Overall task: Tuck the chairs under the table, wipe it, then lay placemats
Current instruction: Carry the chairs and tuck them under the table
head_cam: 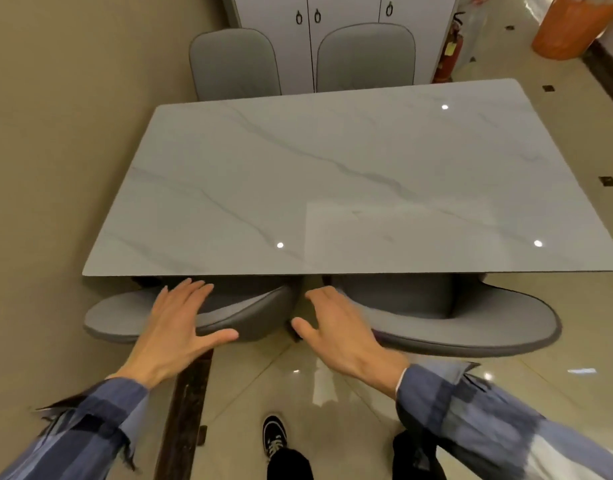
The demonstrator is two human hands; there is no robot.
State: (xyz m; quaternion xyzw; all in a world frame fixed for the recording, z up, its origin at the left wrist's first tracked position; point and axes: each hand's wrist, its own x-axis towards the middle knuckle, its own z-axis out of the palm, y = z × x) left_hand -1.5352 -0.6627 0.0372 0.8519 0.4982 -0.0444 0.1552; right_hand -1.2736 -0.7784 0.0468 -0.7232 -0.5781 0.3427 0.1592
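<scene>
A white marble-look table (333, 174) fills the middle of the view, its top bare. Two grey padded chairs stand at its near edge with their seats under the top: the near left chair (249, 317) and the near right chair (471, 323). My left hand (177, 327) lies flat, fingers spread, on the left chair's backrest. My right hand (339, 327) rests open on the inner end of the right chair's backrest. At the far side, the far left chair (234, 65) and far right chair (365, 58) show only their backrests.
A beige wall runs close along the table's left side. White cabinets (333, 15) stand behind the far chairs, with a red fire extinguisher (449, 53) beside them. An orange container (572, 26) stands at the top right. Glossy tiled floor lies to the right; my shoe (274, 436) is below.
</scene>
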